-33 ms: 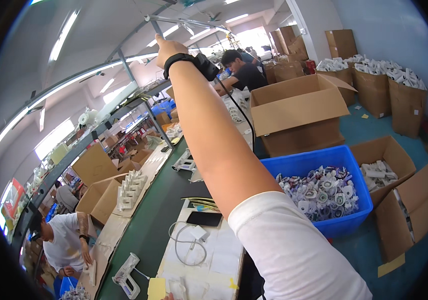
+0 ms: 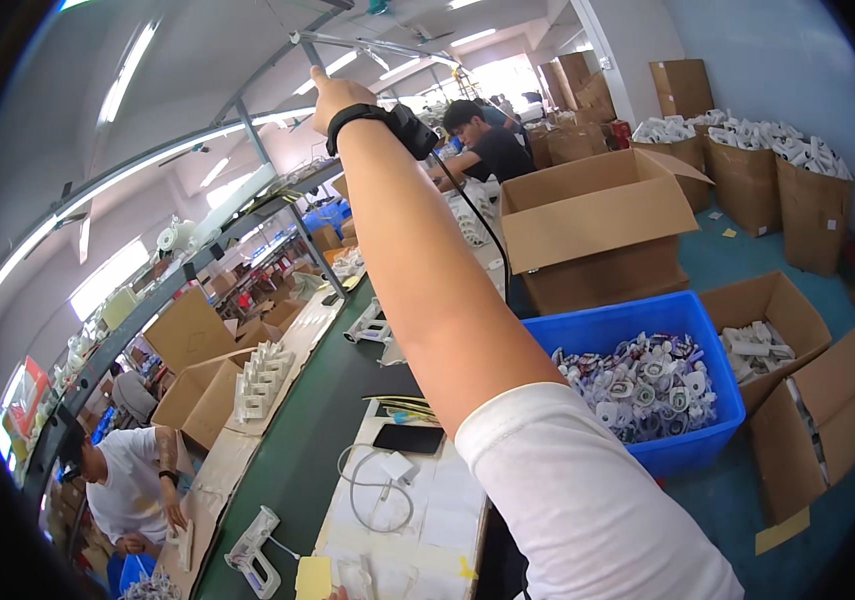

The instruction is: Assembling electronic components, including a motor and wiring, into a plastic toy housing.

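Observation:
My right arm stretches far up and forward, a black band with a small box on its wrist. At its end my right hand (image 2: 342, 103) is raised with its back toward me, one finger stuck out toward a grey metal post (image 2: 314, 54); the other fingers are mostly hidden, and nothing shows in it. Of my left hand (image 2: 339, 594) only a bit of fingertip shows at the bottom edge, beside a small pale plastic part. Near it on the bench lie a yellow paper pad (image 2: 314, 578), a white gun-shaped plastic housing (image 2: 254, 553), a charger with cable (image 2: 398, 467) and a black phone (image 2: 409, 438).
A blue bin (image 2: 666, 457) of small clear and white parts stands to the right, beside open cartons (image 2: 598, 215). A green conveyor belt (image 2: 298, 440) runs along the bench. One co-worker (image 2: 133, 480) sits across it; another (image 2: 493, 145) works farther up.

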Demonstrator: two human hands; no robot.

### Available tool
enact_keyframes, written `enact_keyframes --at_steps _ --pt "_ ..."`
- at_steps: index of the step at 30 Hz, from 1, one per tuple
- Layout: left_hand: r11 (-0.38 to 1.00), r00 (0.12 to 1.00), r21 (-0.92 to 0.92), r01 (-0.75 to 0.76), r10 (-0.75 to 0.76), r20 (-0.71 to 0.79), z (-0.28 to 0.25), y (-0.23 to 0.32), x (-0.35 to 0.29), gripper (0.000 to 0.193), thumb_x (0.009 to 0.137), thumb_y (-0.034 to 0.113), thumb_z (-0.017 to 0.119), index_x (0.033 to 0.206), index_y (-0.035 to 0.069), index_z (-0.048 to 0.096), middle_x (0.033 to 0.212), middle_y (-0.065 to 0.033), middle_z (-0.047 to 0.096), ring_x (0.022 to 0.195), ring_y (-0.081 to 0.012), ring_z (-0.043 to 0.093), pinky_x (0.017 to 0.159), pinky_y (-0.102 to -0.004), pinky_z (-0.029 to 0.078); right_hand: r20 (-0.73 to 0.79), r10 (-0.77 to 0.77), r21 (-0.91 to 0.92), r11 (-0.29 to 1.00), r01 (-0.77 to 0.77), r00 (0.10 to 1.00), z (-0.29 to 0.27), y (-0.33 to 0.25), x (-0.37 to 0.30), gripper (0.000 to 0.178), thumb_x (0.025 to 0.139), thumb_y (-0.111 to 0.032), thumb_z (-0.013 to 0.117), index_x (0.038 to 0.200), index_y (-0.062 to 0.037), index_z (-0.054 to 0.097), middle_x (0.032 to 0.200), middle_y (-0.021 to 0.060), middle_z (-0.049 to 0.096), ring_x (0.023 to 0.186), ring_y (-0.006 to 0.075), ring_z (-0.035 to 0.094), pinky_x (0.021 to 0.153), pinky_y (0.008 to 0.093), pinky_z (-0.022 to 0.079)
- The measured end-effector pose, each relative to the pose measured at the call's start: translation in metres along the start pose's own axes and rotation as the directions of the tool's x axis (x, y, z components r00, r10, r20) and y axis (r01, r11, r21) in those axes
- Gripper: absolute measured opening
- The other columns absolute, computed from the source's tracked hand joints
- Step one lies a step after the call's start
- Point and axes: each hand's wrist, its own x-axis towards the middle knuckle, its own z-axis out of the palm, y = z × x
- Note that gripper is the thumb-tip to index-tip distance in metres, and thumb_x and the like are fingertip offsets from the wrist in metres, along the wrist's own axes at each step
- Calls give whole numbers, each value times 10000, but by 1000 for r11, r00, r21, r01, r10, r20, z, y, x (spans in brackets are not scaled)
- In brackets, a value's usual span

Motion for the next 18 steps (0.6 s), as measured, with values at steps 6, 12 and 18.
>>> enact_keyframes --at_steps 6,12,18 --pt "1000 1000 9 -6 6 -4 3 -3 -4 587 981 420 410 1380 -6 469 1350 -286 496 1256 -489 412 1080 -561 264 -37 19 -9 1000 -19 999 -7 -9 10 703 845 -160 566 1497 -243 317 1226 159 628 1135 314 608 981 418 474" --pt "1000 1000 22 -9 9 -14 4 -3 -1 579 970 407 431 1374 -5 476 1345 -287 498 1239 -493 421 1071 -559 279 -105 -11 -23 1000 8 994 -5 -5 11 683 857 -142 546 1497 -207 317 1160 143 657 1096 297 625 947 413 492" --pt "1000 1000 20 -11 11 -29 8 -6 -4 575 962 400 449 1379 5 475 1331 -287 505 1229 -492 423 1059 -561 288 -93 -10 -15 1000 9 996 -10 -8 7 662 864 -147 547 1489 -181 331 1161 135 657 1104 287 623 935 409 497"
